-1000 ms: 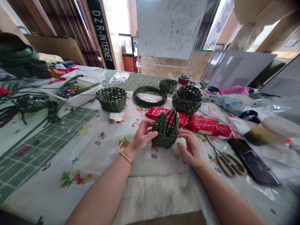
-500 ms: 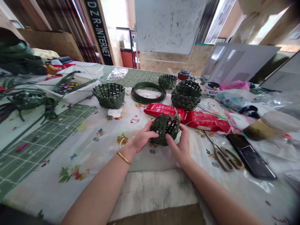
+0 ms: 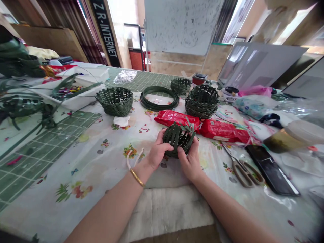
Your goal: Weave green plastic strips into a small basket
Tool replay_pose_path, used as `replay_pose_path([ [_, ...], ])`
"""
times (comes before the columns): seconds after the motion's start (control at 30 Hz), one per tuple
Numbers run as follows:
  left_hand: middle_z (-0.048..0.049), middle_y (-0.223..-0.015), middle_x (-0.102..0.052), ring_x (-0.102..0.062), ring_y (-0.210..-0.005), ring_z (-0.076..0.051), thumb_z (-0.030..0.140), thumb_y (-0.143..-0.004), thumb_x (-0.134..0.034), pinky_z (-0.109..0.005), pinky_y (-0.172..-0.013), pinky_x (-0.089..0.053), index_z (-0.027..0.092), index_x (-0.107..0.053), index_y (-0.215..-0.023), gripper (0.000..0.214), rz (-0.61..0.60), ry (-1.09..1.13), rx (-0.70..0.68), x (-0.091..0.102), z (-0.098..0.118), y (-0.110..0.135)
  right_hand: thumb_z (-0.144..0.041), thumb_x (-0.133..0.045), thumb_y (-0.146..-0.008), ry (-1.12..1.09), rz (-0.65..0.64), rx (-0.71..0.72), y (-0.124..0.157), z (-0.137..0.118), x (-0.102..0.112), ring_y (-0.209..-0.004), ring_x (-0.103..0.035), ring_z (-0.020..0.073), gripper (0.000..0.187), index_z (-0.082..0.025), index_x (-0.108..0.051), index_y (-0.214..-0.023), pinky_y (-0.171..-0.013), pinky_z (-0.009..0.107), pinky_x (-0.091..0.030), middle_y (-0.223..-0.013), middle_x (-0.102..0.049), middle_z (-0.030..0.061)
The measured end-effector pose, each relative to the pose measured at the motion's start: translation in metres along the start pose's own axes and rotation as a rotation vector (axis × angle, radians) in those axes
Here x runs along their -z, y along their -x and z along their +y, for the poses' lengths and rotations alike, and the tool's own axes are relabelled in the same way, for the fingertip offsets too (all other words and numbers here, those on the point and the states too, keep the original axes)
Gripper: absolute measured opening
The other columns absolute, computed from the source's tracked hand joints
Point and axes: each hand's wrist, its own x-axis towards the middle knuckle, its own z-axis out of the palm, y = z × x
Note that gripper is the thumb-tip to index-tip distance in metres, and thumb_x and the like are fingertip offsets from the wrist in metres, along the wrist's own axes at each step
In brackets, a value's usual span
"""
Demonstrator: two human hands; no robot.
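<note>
A small dark green woven basket (image 3: 179, 139) is held between both hands, low over the flowered table cover, its opening tilted toward me. Loose strip ends stick up from its far right rim. My left hand (image 3: 160, 152) grips its left side with the thumb on the near rim; the other fingers are partly hidden behind it. My right hand (image 3: 190, 158) closes on the right side, thumb at the near rim and fingers round the outside. Just behind the basket lie red plastic packets (image 3: 177, 117).
Behind stand more green baskets (image 3: 115, 102) and a coil of green strip (image 3: 159, 98). Scissors (image 3: 244, 170) and a black phone (image 3: 272, 170) lie to the right, near a tub of liquid (image 3: 286, 136). A white tray (image 3: 83, 99) and loose strips are at left.
The basket has turned slightly in my hands, and its loose strip ends have shifted. My right hand has closed in nearer to its side. The view has moved a little.
</note>
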Motion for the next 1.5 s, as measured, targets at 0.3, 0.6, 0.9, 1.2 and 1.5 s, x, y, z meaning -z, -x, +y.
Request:
replay_pose_path([
  [0.3,0.0037,-0.108,-0.059,-0.047,-0.106,-0.02,0.009,-0.063,-0.057,-0.034,-0.095,-0.033,0.026,-0.048,-0.113,0.053,-0.088,-0.005,0.023,0.013,-0.001,-0.005,-0.031,-0.049,-0.086,-0.027,-0.027,-0.011,-0.001,0.004,0.002,-0.12,-0.041,0.0272,0.06,-0.024,-0.019,-0.137,-0.097,0.053,-0.038,-0.131,-0.04,0.0126],
  [0.6,-0.0062,-0.12,-0.059,-0.048,-0.117,-0.028,0.047,-0.078,-0.058,-0.042,-0.101,-0.032,0.021,-0.054,-0.118,0.048,-0.316,0.235,0.066,0.03,0.002,-0.015,-0.039,-0.055,-0.081,-0.066,0.086,0.172,-0.007,0.007,0.011,-0.13,-0.032,0.0283,0.065,-0.021,-0.021,-0.134,-0.104,0.053,-0.03,-0.139,-0.031,0.0155],
  [0.9,-0.0071,-0.122,-0.057,-0.047,-0.118,-0.029,0.029,-0.065,-0.077,-0.041,-0.099,-0.035,0.023,-0.042,-0.126,0.07,-0.316,-0.024,-0.023,0.03,-0.007,-0.018,-0.033,-0.057,-0.079,0.194,0.278,0.287,-0.011,0.007,0.038,-0.114,-0.046,0.0282,0.042,-0.023,-0.04,-0.116,-0.097,0.055,-0.035,-0.117,-0.048,0.0128],
  [1.2,-0.003,-0.122,-0.057,-0.047,-0.118,-0.026,0.012,-0.063,-0.071,-0.04,-0.101,-0.034,0.024,-0.044,-0.122,0.066,-0.287,-0.04,-0.013,0.027,-0.004,-0.018,-0.048,-0.057,-0.078,0.477,-0.019,0.289,-0.009,0.006,0.037,-0.105,-0.055,0.0289,0.063,-0.024,-0.034,-0.132,-0.105,0.058,-0.019,-0.112,-0.061,0.0094],
  [1.5,-0.002,-0.117,-0.06,-0.046,-0.119,-0.023,0.009,-0.064,-0.052,-0.037,-0.101,-0.034,0.021,-0.058,-0.109,0.046,-0.129,0.097,-0.096,0.035,-0.002,-0.031,-0.041,-0.054,-0.08,0.376,-0.133,0.272,-0.003,0.0,0.031,-0.084,-0.059,0.0243,0.053,-0.019,-0.038,-0.126,-0.079,0.045,-0.045,-0.092,-0.061,0.0083],
])
